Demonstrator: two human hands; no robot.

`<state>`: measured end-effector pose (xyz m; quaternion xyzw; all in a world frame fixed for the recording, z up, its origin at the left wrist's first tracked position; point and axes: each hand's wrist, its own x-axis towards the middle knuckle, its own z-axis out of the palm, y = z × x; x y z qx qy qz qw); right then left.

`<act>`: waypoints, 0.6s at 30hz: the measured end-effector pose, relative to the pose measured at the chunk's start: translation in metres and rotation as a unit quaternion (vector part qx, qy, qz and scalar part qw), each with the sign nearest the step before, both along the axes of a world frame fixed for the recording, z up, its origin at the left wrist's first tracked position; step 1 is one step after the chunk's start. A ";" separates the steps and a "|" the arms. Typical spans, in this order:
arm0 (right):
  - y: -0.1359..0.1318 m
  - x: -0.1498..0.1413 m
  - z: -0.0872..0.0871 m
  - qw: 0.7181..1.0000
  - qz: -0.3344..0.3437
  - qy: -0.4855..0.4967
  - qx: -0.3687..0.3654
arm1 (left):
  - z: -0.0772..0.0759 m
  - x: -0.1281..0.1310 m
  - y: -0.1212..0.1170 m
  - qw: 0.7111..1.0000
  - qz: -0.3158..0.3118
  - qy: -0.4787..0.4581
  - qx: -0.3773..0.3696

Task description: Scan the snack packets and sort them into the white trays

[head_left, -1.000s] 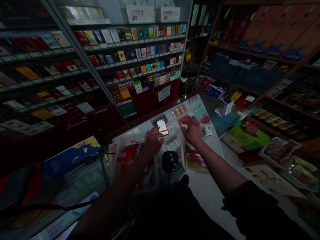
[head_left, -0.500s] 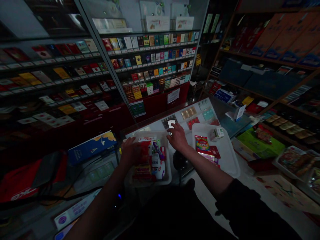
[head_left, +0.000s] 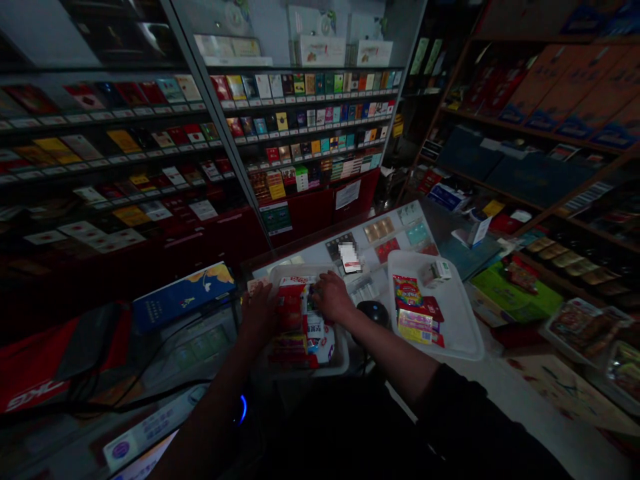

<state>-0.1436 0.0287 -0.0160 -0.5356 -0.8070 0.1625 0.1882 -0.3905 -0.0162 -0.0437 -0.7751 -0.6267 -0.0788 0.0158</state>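
A white plastic bin (head_left: 342, 357) full of snack packets is on the glass counter in front of me. At its left rim lies my left hand (head_left: 257, 313), fingers extended and a little apart, by a small pinkish patch. My right hand (head_left: 333, 298) reaches over the bin's right side with bent fingers among the packets; what it grips, if anything, is hidden. Between the hands show a red packet (head_left: 289, 313) and a white packet with dark lettering (head_left: 315, 331). A phone (head_left: 350, 259) with a pale screen lies on the counter beyond my right hand.
A second white tray (head_left: 463, 333) on the right holds a bright red candy bag (head_left: 407, 291), other packets and a small white box (head_left: 438, 272). A black round-topped device (head_left: 373, 312) stands between the containers. A blue box (head_left: 185, 297) lies left; shelves of small packs rise behind.
My right hand has left the phone and come back down and left into the packets of the bin. My left hand stays by the left rim. The view has shifted slightly.
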 end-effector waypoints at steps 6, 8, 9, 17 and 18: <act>0.002 -0.015 0.008 0.996 -0.045 -0.009 -0.073 | 0.001 -0.001 0.004 0.995 0.009 -0.070 0.064; 0.005 -0.020 0.010 0.988 -0.091 0.012 -0.126 | 0.006 0.002 0.004 0.991 0.018 -0.098 0.094; 0.008 -0.022 0.011 0.980 -0.110 0.030 -0.165 | 0.008 0.004 0.003 0.988 0.022 -0.108 0.109; 0.019 -0.035 0.002 0.711 -0.191 0.353 -0.577 | 0.023 0.024 -0.008 0.984 -0.006 -0.134 0.117; 0.019 -0.036 0.000 0.691 -0.204 0.365 -0.590 | 0.023 0.025 -0.009 0.985 -0.016 -0.133 0.105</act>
